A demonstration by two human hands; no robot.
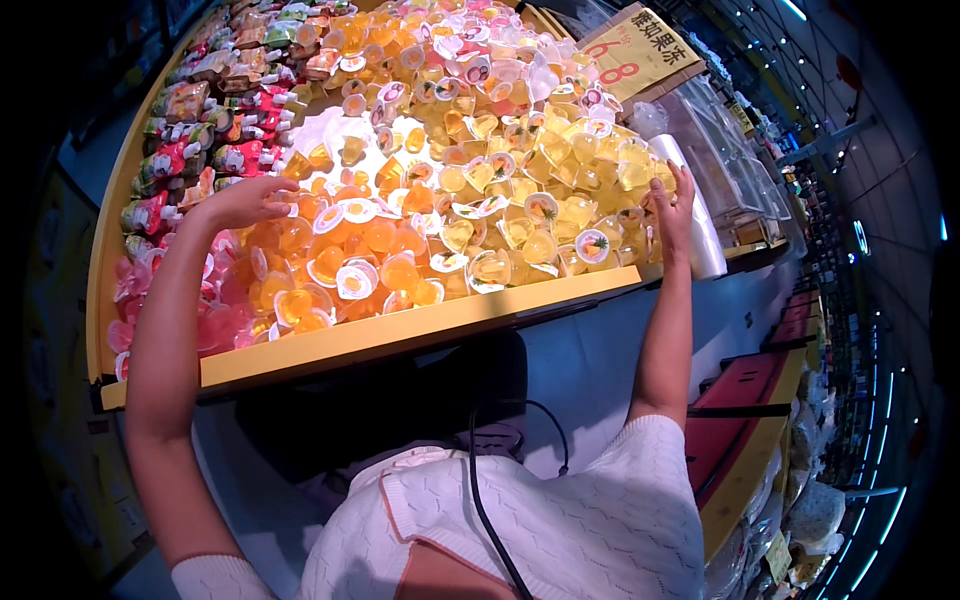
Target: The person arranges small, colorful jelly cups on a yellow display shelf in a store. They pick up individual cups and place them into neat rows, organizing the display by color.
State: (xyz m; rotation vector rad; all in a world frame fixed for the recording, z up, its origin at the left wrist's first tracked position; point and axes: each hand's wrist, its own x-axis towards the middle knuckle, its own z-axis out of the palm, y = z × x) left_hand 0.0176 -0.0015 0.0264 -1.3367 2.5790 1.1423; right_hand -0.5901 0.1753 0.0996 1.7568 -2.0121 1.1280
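My left hand (251, 202) hovers over the left part of the display bin, its fingers curled a little, with nothing seen in them. Below and beside it lie orange jelly cups (326, 266) with printed lids. My right hand (671, 196) is at the right edge of the heap, thumb and fingers close to the yellow jelly cups (525, 217); whether it grips one cannot be told. Pink jelly cups (225, 315) lie partly behind my left forearm. Paler jelly cups (517, 75) are heaped at the back. A white sheet (330, 135) shows between the heaps.
The bin's yellow front rail (420, 322) runs before me. Pouches with white spouts (244, 157) lie at the left. A roll of plastic bags (694, 217), clear plastic boxes (720, 150) and a yellow price sign (637, 52) stand right. A black cable (474, 465) hangs over my shirt.
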